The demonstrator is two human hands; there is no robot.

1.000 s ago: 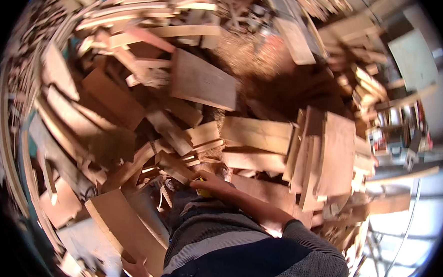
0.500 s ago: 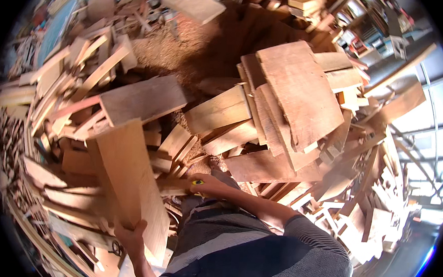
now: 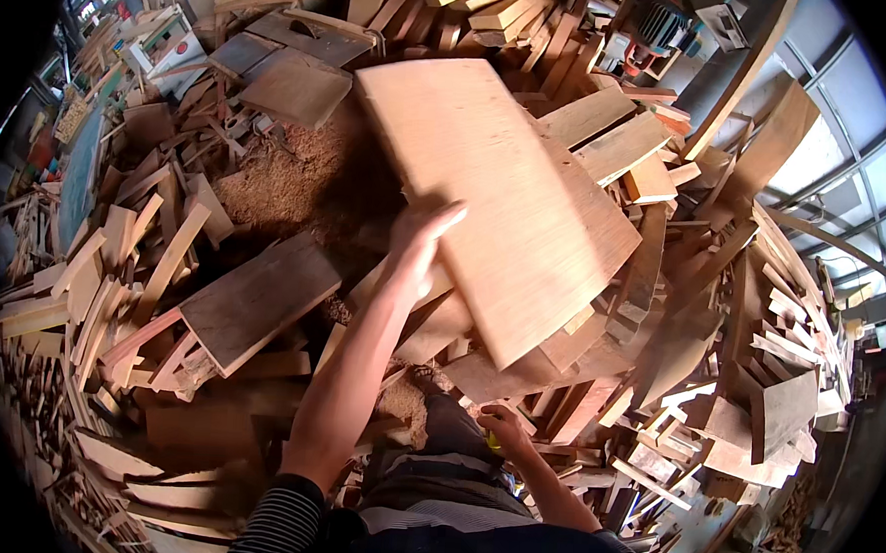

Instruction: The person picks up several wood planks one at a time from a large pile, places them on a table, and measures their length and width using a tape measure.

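Note:
A wide, pale wooden board [image 3: 507,210] lies slanted over the stack of darker boards [image 3: 592,214] in the middle; whether it rests fully on them I cannot tell. My left hand [image 3: 423,237] reaches far forward and grips the board's left edge. My right hand [image 3: 505,430] is low, close to my legs, with its fingers curled round a small yellow thing [image 3: 494,444]. Most of that yellow thing is hidden by the hand, so its kind does not show.
Offcuts and planks lie heaped all round. A brown board [image 3: 262,297] tilts over the left pile, and sawdust [image 3: 293,174] covers the ground beyond it. Further off stands a motor-like machine [image 3: 656,32]. Tall planks [image 3: 771,143] lean at the right.
The pale board has gone from my left side to the stack in the middle, carried by my left hand. My right hand has moved right and nearer my body, still round the yellow thing.

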